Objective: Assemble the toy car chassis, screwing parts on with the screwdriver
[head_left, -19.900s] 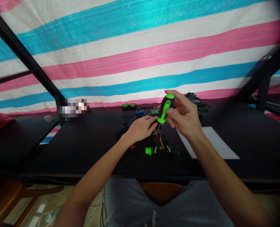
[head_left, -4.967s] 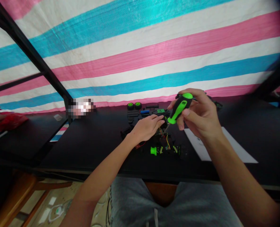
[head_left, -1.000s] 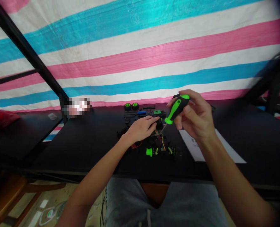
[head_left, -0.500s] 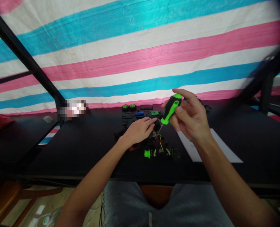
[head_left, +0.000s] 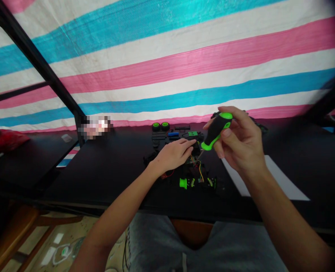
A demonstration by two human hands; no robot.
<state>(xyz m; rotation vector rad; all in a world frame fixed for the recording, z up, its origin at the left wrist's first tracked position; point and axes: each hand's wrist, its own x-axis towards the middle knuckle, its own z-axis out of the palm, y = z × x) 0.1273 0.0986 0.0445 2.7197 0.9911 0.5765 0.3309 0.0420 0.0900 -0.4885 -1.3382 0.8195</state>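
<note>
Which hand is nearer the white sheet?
Right. The right hand, gripping the screwdriver, has its wrist overlapping the white sheet in view; the left hand is farther off, left of the sheet, at the wired assembly.

screwdriver (head_left: 216, 130) — black-and-green handle, tilted, shaft slanting down-left toward chassis (head_left: 195, 173) | chassis — black, wires (head_left: 201, 170) exposed, bright green hub (head_left: 183, 183) at near end
</note>
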